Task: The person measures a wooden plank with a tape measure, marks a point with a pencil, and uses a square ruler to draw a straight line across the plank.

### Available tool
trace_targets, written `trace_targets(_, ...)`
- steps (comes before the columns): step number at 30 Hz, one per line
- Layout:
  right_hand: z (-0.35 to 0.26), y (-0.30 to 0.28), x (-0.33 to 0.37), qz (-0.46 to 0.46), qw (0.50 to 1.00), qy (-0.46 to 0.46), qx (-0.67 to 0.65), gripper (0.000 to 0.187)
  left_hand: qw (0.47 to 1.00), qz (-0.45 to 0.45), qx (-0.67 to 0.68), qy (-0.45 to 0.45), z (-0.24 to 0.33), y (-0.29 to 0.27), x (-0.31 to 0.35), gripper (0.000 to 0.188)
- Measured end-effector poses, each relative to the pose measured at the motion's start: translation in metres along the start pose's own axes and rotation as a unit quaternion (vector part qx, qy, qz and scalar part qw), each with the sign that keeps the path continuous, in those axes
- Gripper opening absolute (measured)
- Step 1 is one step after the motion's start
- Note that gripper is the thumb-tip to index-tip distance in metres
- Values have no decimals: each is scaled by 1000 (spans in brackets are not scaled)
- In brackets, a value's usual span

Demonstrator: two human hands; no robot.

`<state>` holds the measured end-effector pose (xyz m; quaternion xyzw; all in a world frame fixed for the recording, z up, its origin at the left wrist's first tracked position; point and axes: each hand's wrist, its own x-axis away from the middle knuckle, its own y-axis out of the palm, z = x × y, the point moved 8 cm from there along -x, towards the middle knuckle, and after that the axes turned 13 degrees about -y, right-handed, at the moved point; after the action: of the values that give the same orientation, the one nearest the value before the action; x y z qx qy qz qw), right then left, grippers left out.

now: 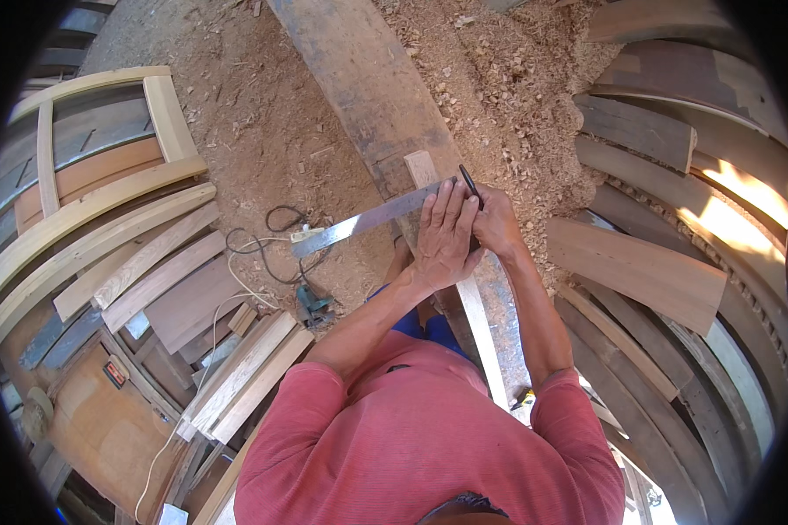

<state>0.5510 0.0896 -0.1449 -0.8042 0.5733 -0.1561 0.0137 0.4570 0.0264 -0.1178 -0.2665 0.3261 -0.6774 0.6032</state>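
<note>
A long, flat, shiny metal blade like a ruler (350, 227) lies slantwise across the far end of a narrow pale wood strip (418, 164). My left hand (446, 236) rests flat over the blade's right end, its straight fingers close together. Beside it, my right hand (497, 223) is closed, pinching a slim black stick (467, 180) right by the blade's end. Whether this is a pencil or a handle joined to the blade I cannot tell. The strip passes beneath my left hand and back toward my body. It lies on a long, wide plank (350, 70).
A green power tool (313, 302) and its dark cord (258, 245) lie on the ground at left. Pale boards (245, 367) and a wooden frame (171, 122) stand further left. Planks (635, 267) are stacked at right. Wood shavings (508, 87) cover the ground beyond.
</note>
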Motion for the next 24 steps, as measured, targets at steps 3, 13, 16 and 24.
trace_targets(3,4,0,0,0,1000,3,7,30,1000,7,3,0,-1,1,1,92)
trace_targets(13,2,2,1,-8,1000,18,-6,31,1000,13,0,2,0,1,0,94)
trace_targets(16,-4,-2,0,-19,999,11,40,30,1000,16,13,2,0,0,0,93)
trace_targets(24,-33,-73,8,138,974,-47,172,22,1000,-13,-7,-2,6,-6,-2,57)
